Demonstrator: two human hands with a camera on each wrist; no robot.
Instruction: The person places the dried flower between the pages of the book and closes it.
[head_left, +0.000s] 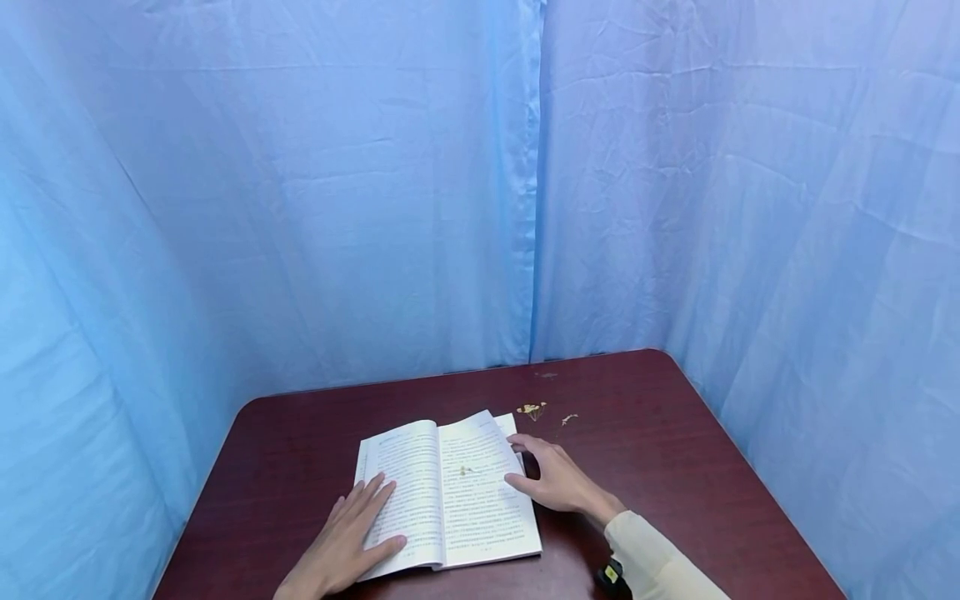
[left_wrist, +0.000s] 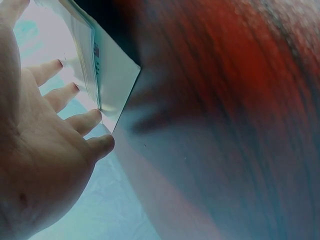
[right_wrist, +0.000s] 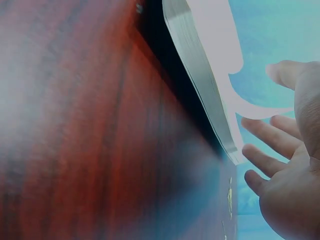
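Note:
An open book (head_left: 480,525) with printed pages lies on the dark red table. My left hand (head_left: 345,533) rests spread over the lower left page, its thumb pointing toward the spine. In the left wrist view, the fingers (left_wrist: 80,122) reach along the book's outer edge (left_wrist: 117,80). At the right page's outer edge is my right hand (head_left: 555,477), thumb and fingers apart. One right-hand leaf (head_left: 483,433) is raised and curved, with its edge at the right fingertips; the right wrist view shows this curled leaf (right_wrist: 250,109) beside the fingers. A small yellowish sprig (head_left: 467,472) shows on the right page.
Two small dried yellowish sprigs, a larger one (head_left: 532,410) and a thinner one (head_left: 570,419), lie on the table (head_left: 645,467) beyond the book's right corner. Blue curtains (head_left: 375,208) hang behind the table and along both sides.

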